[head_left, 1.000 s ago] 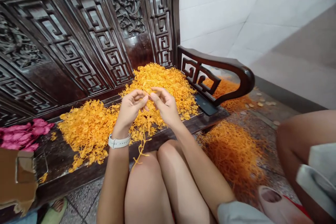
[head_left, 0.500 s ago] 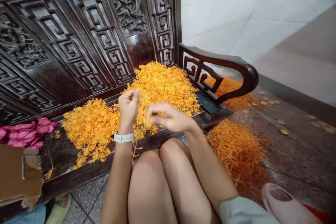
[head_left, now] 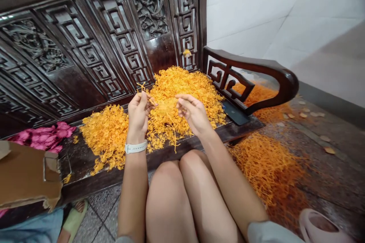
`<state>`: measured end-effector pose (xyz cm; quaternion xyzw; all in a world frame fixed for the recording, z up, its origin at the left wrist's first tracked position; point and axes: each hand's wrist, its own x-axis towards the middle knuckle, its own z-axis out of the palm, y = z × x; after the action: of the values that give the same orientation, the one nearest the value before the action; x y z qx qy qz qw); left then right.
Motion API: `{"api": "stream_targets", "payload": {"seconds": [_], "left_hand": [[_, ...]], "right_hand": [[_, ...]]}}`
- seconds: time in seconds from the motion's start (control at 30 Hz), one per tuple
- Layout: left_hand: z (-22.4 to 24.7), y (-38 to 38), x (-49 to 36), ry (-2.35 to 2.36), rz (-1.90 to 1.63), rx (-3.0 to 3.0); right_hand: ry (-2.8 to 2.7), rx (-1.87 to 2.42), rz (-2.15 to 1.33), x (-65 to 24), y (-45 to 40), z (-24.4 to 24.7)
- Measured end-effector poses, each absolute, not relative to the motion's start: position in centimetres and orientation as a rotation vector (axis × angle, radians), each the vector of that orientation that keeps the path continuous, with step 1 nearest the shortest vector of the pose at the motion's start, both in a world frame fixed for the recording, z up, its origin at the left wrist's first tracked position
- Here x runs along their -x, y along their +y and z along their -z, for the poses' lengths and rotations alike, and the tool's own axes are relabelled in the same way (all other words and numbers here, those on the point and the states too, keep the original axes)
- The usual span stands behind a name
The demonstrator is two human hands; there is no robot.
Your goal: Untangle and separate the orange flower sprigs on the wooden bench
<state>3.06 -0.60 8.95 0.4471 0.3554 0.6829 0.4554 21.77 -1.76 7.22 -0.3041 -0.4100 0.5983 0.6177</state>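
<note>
My left hand, with a pale watch strap on the wrist, is closed in a pinch on a thin yellow plastic flower stem whose branched tip sticks up above the thumb. To its right, my right hand has thumb and index finger close together and the other fingers curled. A blurred yellow patch lies between the hands, and I cannot make out what the right fingertips hold. Behind and below both hands spreads a large heap of yellow plastic flower pieces. One small yellow piece is in the air above the heap.
A smaller yellow heap, pink flower pieces and a cardboard box are on the left. A dark phone lies by the carved bench's armrest. Orange stems pile on the floor. Another person's sandalled foot shows lower left.
My right hand has moved right, away from the left, and its fingers show more clearly. A yellow stem now shows above my left hand, and a small yellow piece has appeared in the air.
</note>
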Motion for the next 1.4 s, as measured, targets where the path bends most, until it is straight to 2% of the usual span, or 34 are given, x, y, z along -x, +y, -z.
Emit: {"api": "stream_targets", "payload": {"seconds": [0.2, 0.37, 0.43, 0.53, 0.57, 0.63, 0.77, 0.87, 0.93, 1.13, 1.4], "left_hand": [[-9.8, -1.3, -5.1, 0.799, -1.515, -1.311], [-8.9, -0.1, -5.6, 0.879, -1.627, -1.314], [-8.1, 0.9, -4.7, 0.969, -1.727, -1.229], [-7.0, 2.0, -2.5, 1.097, -1.854, -0.995], [-6.7, 2.2, -1.8, 1.111, -1.865, -0.944], [-6.6, 2.2, -0.9, 1.090, -1.858, -0.923], [-7.3, 1.5, -1.2, 1.040, -1.859, -1.033], [-8.2, 0.9, -2.1, 1.012, -1.865, -1.079], [-8.8, 0.5, -2.5, 1.006, -1.861, -1.128], [-10.0, -0.4, -3.5, 0.987, -1.802, -1.309], [-11.1, -1.1, -4.3, 0.828, -1.782, -1.110]], "right_hand": [[-1.436, 0.705, -1.021, -21.0, -2.2, -6.7], [-1.655, 0.700, -0.828, -21.3, -3.4, -7.9], [-1.898, 0.431, -1.032, -21.9, -5.0, -10.0], [-2.274, -0.355, -1.513, -23.2, -6.9, -12.9], [-2.321, -0.477, -1.606, -23.6, -7.0, -13.4], [-2.206, -0.278, -1.661, -23.8, -6.1, -13.0], [-1.567, 0.340, -1.513, -22.6, -2.7, -9.7], [-1.101, 0.590, -1.437, -21.7, -1.7, -7.9], [-0.976, 0.660, -1.437, -21.6, -1.8, -7.5], [-1.290, 0.783, -1.071, -21.4, -1.7, -6.6], [-1.802, 0.930, -0.752, -21.2, -1.9, -5.8]]}}
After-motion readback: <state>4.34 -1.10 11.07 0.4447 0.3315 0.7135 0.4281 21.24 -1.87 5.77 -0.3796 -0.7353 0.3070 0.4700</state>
